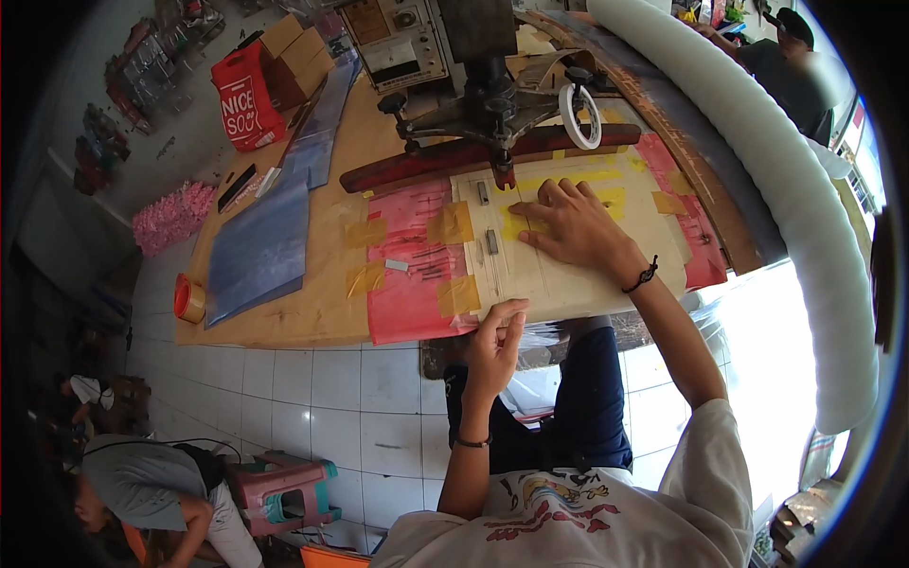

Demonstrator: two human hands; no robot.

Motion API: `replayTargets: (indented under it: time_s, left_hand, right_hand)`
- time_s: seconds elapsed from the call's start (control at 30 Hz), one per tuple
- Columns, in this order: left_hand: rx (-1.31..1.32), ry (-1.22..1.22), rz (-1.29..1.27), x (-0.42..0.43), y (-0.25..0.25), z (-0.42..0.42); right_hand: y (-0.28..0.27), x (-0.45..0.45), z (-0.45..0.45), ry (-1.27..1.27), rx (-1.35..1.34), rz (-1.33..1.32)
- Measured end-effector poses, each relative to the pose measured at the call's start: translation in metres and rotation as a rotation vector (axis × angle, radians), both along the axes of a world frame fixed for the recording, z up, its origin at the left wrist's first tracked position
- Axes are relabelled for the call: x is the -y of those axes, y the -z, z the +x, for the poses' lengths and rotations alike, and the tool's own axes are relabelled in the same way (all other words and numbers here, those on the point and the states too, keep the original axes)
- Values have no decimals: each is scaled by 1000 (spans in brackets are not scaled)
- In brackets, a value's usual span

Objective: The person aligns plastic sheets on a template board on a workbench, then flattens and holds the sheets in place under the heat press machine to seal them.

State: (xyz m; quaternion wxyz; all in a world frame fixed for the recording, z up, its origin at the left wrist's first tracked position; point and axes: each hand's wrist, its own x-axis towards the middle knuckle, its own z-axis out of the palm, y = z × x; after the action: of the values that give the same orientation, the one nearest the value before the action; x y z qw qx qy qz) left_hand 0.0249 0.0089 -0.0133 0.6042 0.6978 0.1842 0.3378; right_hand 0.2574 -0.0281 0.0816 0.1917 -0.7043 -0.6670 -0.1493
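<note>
My right hand (578, 225) lies palm down with its fingers spread on a pale board (559, 284), over its yellow patches. Close to the board's front edge is my left hand (494, 355), its fingers bent and slightly apart from the thumb; no held thing shows. Two small grey metal blocks (491, 241) sit on the board, left of my right hand. Red sheeting (407, 308) with strips of brown tape (458, 295) borders the board. Above my right hand stands a machine press head (505, 175) with a long dark red bar (379, 175).
Blue-grey sheets (256, 246) and a tape roll (189, 298) lie on the table's left. A white roll of tape (580, 116) hangs on the machine. A long white padded roll (757, 142) runs along the right. Other people are at lower left and upper right, near stools (284, 492).
</note>
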Motion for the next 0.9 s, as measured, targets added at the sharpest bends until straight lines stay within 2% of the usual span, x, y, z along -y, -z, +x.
replayTargets:
  time_s: [0.07, 0.17, 0.27, 0.37, 0.47, 0.57, 0.77, 0.87, 0.9]
  left_hand:
    - [-7, -11, 7, 4, -1, 0]
    - [35, -36, 38, 2, -2, 1]
    - [59, -47, 33, 5, 2, 6]
    - [-36, -16, 10, 3, -1, 0]
    - [48, -38, 20, 5, 0, 4]
    - [90, -58, 44, 6, 3, 7]
    - [-40, -47, 55, 7, -12, 1]
    - [-198, -69, 177, 5, -22, -3]
    - [-170, -87, 156, 6, -20, -1]
  right_hand:
    - [1, 2, -2, 4, 19, -16]
    - [-7, 24, -12, 112, -163, -133]
    - [37, 37, -3, 225, -75, -6]
    - [19, 40, -8, 238, -174, -172]
    - [4, 27, -21, 224, -87, -211]
    - [18, 13, -22, 170, -126, -190]
    - [20, -14, 5, 137, -160, -190]
    - [12, -27, 3, 185, -42, -205]
    - [8, -26, -3, 202, 32, -217]
